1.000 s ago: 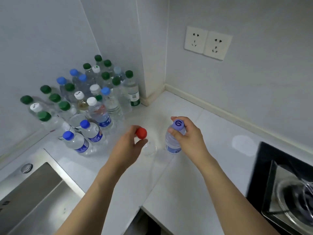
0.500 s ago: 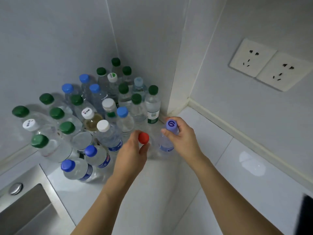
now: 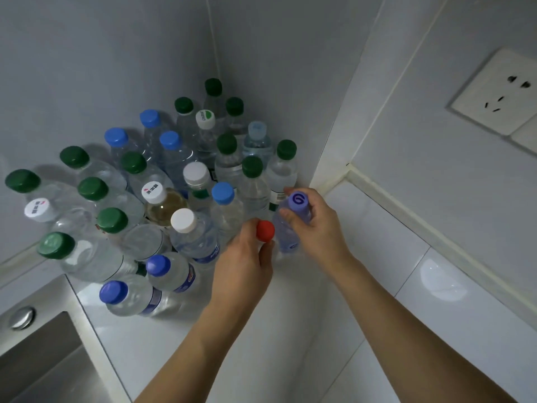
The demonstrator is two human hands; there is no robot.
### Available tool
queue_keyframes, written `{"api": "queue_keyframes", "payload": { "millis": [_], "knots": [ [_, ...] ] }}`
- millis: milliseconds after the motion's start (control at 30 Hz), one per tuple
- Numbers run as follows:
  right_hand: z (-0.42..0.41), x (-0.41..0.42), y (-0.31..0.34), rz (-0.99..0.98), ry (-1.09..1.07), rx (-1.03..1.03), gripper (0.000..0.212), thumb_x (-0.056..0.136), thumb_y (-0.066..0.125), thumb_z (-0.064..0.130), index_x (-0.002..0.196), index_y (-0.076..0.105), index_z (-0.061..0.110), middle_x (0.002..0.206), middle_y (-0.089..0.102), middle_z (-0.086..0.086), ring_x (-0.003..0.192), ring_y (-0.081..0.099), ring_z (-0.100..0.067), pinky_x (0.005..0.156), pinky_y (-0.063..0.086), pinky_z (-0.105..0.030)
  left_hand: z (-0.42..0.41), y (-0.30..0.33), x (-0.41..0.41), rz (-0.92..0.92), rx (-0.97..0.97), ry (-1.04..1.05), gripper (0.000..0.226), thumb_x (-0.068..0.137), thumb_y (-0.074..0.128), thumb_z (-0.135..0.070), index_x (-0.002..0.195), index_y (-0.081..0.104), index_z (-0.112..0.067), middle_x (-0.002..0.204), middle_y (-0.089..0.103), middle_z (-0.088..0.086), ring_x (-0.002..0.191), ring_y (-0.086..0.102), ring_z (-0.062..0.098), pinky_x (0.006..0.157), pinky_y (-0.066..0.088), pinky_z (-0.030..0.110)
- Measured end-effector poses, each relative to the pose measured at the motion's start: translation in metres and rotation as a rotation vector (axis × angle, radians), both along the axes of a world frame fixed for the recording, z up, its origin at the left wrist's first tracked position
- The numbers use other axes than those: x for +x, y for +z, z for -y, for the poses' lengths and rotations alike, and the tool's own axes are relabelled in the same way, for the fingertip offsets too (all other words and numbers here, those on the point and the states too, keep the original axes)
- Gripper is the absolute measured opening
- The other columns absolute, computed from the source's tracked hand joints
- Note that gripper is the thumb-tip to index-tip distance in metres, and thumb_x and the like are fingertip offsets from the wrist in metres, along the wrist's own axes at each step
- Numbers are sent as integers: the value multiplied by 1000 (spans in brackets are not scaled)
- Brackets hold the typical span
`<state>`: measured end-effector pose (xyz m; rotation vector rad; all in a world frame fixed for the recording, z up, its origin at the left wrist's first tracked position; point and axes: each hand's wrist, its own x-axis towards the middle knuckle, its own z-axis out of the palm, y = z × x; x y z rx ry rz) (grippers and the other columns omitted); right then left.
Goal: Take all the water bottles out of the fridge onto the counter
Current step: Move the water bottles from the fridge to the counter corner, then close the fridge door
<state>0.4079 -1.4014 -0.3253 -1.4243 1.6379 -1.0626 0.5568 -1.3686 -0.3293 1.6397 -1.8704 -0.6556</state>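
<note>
My left hand (image 3: 244,266) grips the neck of a clear bottle with a red cap (image 3: 265,230); its body is mostly hidden under the hand. My right hand (image 3: 315,225) holds the top of a bottle with a purple cap (image 3: 296,202) and a blue label, upright on the white counter (image 3: 290,330). Both bottles sit side by side at the right edge of a crowd of several water bottles (image 3: 191,228) packed into the wall corner, with green, blue and white caps.
A steel sink (image 3: 43,362) with a round button lies at the bottom left. Two blue-capped bottles (image 3: 162,274) stand closest to the sink. Wall sockets (image 3: 499,94) are at the upper right. A pale raised strip runs along the counter's back edge.
Both hands have carried their bottles left and back, from the open counter to the edge of the bottle cluster. The view has turned left, and the stove has left the frame.
</note>
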Motion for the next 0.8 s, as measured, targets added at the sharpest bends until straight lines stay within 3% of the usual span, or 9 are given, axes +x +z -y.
{"api": "queue_keyframes", "payload": {
  "millis": [233, 333, 500, 567, 633, 700, 800],
  "knots": [
    [-3, 5, 1, -11, -3, 28, 31, 90, 66, 25, 116, 49, 29, 107, 55, 19, 97, 49, 21, 81, 38, 4, 0, -5, -1, -8, 0, 1, 26, 92, 61, -19, 115, 49, -19, 94, 67, 1, 81, 64, 22, 68, 55, 42],
    [-3, 7, 8, -17, -9, 72, 32, 91, 65, 24, 120, 52, 22, 113, 57, 11, 100, 52, 6, 83, 38, -1, 0, -4, -3, -8, 33, 18, 27, 94, 59, -20, 118, 48, -17, 98, 66, 3, 84, 64, 23, 70, 55, 42],
    [-25, 9, 41, -54, -79, 81, 42, 94, 61, 27, 133, 47, 18, 131, 55, 3, 119, 52, -14, 98, 42, -23, -5, 11, -6, 35, 111, 20, 21, 96, 54, -17, 115, 47, -10, 97, 64, 11, 86, 63, 30, 67, 48, 37],
    [-45, 1, 54, -97, -107, 74, 46, 95, 59, 29, 137, 45, 17, 138, 51, 3, 126, 48, -15, 98, 37, -20, -7, 20, -5, 62, 171, 10, 23, 97, 53, -18, 117, 47, -10, 103, 64, 13, 90, 62, 30, 69, 45, 33],
    [-66, -14, 64, -150, -137, 64, 48, 95, 60, 29, 138, 44, 16, 141, 50, 2, 130, 45, -16, 96, 30, -16, -13, 32, -3, 122, 203, -14, 27, 97, 53, -19, 122, 46, -10, 110, 62, 13, 92, 60, 26, 74, 45, 32],
    [-96, -34, 78, -196, -181, 58, 45, 95, 60, 29, 136, 47, 16, 141, 50, 2, 131, 44, -15, 96, 28, -13, -25, 51, -7, 177, 111, -68, 34, 97, 54, -17, 127, 42, -9, 118, 59, 15, 97, 58, 27, 79, 45, 35],
    [-127, -55, 93, -241, -221, 75, 44, 95, 58, 30, 136, 47, 18, 141, 50, 5, 129, 45, -15, 96, 30, -15, -32, 67, -19, 395, -55, -168, 51, 99, 48, -18, 144, 29, -1, 144, 41, 19, 131, 42, 32, 108, 37, 39]
  ]
}}
